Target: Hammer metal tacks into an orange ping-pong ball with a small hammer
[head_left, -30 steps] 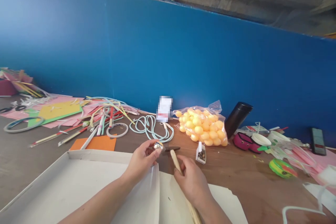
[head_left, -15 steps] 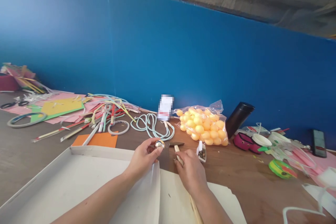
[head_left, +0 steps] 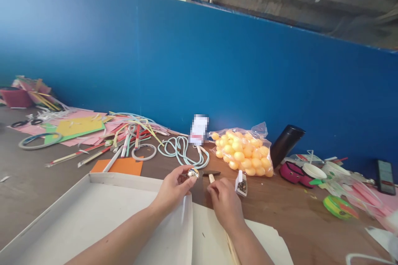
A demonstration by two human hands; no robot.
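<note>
A shiny silver ball sits between the thumb and fingers of my left hand, which is closed on it above the tray's far right corner. My right hand lies over a hammer, its fingers curled around the wooden handle. The dark hammer head rests beyond my fingers, and the handle's lower end shows below my wrist. Just right of this hand, a small white box stands open with tiny metal pieces in it.
A white tray and a pale board lie in front. Behind are an orange sheet, a coiled cord, a bag of orange balls and a black bottle. A tape roll lies right. A blue partition rises behind.
The view has shifted slightly, so everything appears a little further right and lower. My right fingers have curled more over the hammer handle. My left hand still holds the ball.
</note>
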